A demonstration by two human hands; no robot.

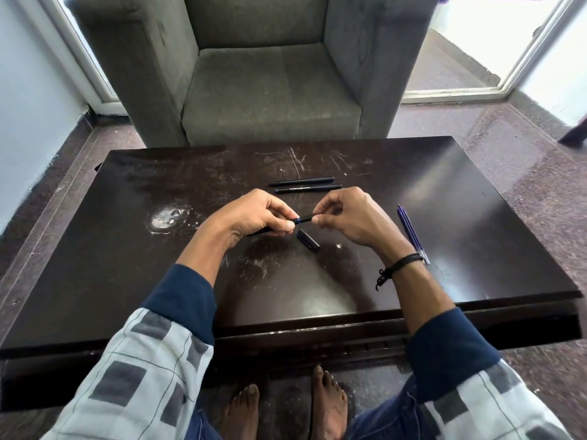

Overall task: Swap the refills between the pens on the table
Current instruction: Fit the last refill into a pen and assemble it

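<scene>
One pen (303, 219), long axis left-right

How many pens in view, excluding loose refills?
3. Far pen, near pen: side by side beyond the hands. Held pen: pinched by left hand and right hand. None seems hidden.

pen (303, 219) held between my left hand (254, 217) and right hand (346, 217) over mid table (158, 249) | cap (308, 239), I think, lying just nearer me | two pens (305, 185) side by side behind | refills (411, 231) right of my wrist | armchair (270, 90) beyond

Grey armchair (273, 84) behind scratched dark table (158, 249), daylit glass doors (495, 42).
</scene>
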